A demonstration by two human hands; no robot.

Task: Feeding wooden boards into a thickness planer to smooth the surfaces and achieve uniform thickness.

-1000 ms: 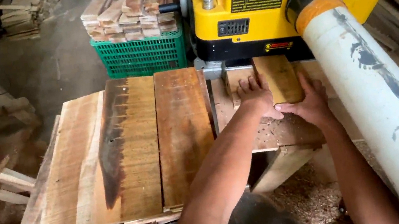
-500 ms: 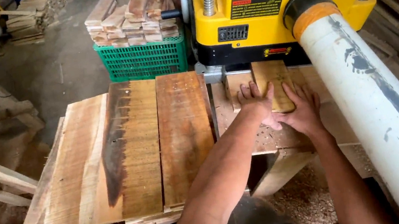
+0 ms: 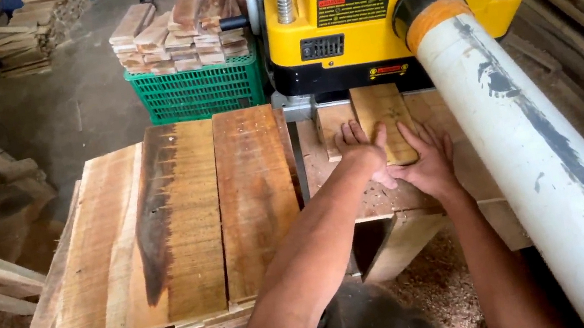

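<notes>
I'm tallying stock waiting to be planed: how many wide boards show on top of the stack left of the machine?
3: a pale board at left, a dark-streaked board in the middle, a reddish board nearest the planer. More lie hidden underneath.

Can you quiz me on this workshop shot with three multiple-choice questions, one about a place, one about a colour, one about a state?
1. Where does the green crate stand?
A. left of the yellow planer
B. on top of the planer
C. under the white pipe

2. What colour is the band at the pipe's planer end?
A. blue
B. orange
C. black

3. How do the left hand and right hand meet the small board?
A. gripping it in the air
B. pressed flat on it
C. apart from it

Answers: A, the crate sits beside the planer's left side; B, an orange band wraps the pipe there; B, both palms lie on the board at the planer's mouth.
</notes>
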